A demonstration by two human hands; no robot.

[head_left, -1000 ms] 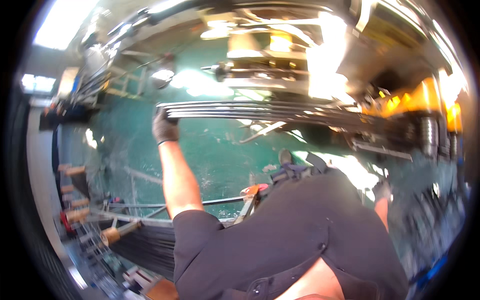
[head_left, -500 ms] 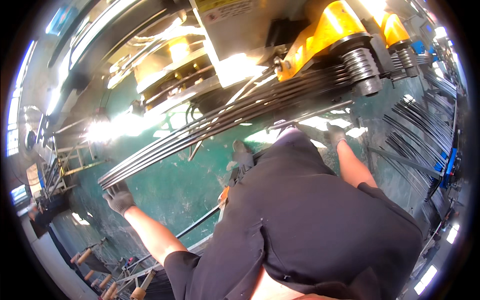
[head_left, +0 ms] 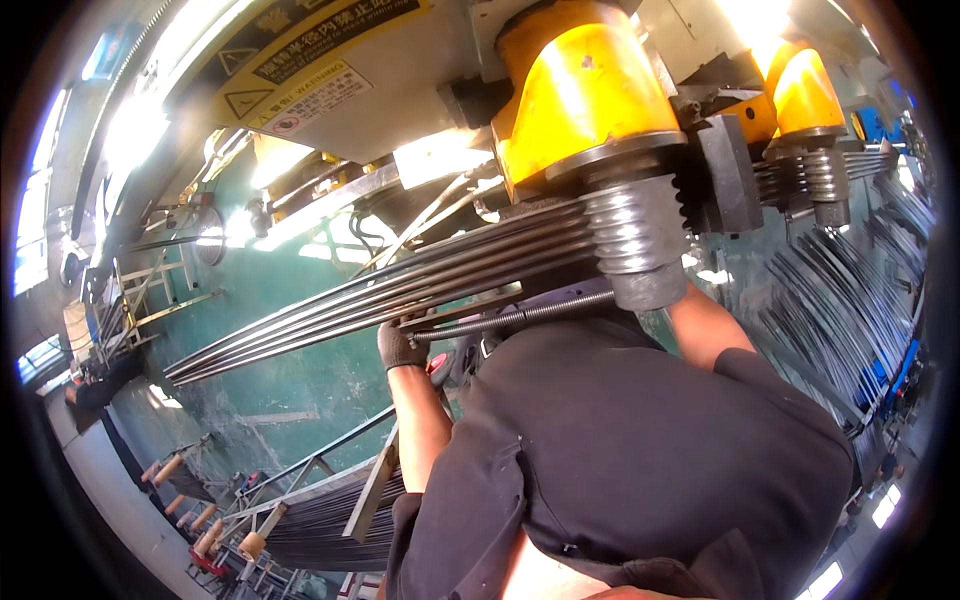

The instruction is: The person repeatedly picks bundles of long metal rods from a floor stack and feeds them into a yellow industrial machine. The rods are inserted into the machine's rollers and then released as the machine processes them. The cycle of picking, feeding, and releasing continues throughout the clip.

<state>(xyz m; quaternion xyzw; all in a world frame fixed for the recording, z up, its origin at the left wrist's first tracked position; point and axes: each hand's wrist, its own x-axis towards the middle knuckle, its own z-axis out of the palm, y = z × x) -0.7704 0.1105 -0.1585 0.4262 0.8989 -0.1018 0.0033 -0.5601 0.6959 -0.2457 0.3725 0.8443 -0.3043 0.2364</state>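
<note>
A bundle of several long, thin dark metal rods slants from the lower left up to the machine. My left hand, in a grey glove, is at the underside of the bundle near its middle. Its fingers look curled at the lowest rods, with the tips partly hidden. Close by that hand ends a thinner threaded bar, which runs along below the bundle. A ribbed steel cylinder beneath a yellow machine housing covers my right hand; only the right forearm shows.
A second yellow housing with a ribbed cylinder stands farther right. Many thin rods rest on a rack at the right. More dark rods lie on a frame at the lower left. The floor is green.
My left hand has moved from the rods' left end rightward to their middle. My right hand has gone behind the ribbed cylinder. The machine now appears larger and nearer in view.
</note>
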